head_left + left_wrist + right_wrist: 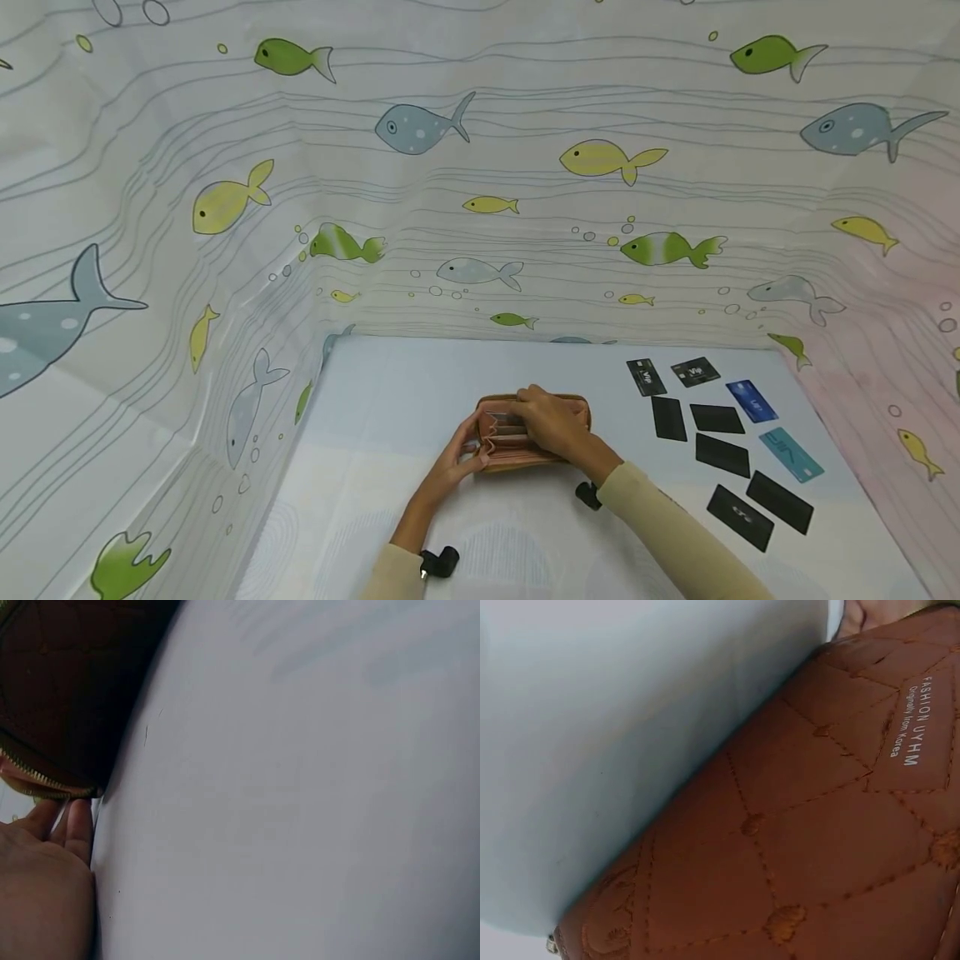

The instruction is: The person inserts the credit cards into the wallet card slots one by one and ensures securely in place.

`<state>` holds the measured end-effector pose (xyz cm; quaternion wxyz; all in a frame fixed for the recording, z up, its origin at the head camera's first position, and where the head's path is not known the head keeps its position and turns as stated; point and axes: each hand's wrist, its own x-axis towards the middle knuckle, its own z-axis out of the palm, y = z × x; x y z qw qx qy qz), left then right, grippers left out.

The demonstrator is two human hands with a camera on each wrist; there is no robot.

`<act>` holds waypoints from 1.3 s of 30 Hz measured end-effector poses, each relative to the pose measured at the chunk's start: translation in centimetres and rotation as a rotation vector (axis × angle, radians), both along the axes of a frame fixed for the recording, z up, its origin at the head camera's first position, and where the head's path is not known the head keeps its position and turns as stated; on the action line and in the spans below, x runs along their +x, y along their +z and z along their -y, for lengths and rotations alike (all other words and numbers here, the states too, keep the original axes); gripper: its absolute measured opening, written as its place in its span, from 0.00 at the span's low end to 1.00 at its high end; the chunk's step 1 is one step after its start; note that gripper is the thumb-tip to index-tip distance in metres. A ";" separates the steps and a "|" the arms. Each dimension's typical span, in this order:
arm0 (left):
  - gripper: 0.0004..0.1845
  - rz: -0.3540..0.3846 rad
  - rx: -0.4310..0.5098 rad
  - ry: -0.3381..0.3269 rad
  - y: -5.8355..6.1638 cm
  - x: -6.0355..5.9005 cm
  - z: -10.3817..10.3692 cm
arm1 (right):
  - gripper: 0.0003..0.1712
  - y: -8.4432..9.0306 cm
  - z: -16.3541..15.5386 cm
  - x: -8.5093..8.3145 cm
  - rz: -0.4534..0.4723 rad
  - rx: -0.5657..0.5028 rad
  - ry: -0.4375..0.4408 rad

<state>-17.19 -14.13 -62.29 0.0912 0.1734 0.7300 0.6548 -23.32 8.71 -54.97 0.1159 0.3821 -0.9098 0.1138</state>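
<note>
A brown quilted zip wallet lies open on the white table, its pink card slots showing. My left hand grips its left end, fingers curled round the edge. My right hand lies over the wallet's right half, with its fingers curled over the far edge. In the left wrist view the wallet's zip edge sits just above my fingers. The right wrist view is filled by the wallet's outer side, printed "FASHION UYHM". What my right fingertips touch is hidden.
Several cards lie spread on the table right of the wallet: black ones, a dark blue one and a teal one. A fish-patterned curtain walls the table at the back and both sides.
</note>
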 end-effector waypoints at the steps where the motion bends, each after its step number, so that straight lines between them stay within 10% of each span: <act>1: 0.41 0.002 -0.001 0.001 0.0 0.0 0.0 | 0.19 0.0 0.1 0.1 0.008 0.000 -0.004; 10: 0.41 -0.030 -0.011 -0.002 -0.5 0.5 0.5 | 0.14 0.1 0.7 0.8 0.054 0.017 -0.003; 17: 0.41 -0.024 -0.019 -0.025 1.8 0.2 0.2 | 0.15 0.6 0.5 0.0 0.068 -0.010 -0.012; 24: 0.41 0.002 -0.025 0.021 -0.8 0.4 0.1 | 0.26 0.5 0.1 0.3 0.156 -0.017 0.003; 39: 0.41 -0.036 -0.021 0.000 -0.8 -0.1 -0.1 | 0.08 2.5 -5.4 1.2 0.263 -0.347 -0.104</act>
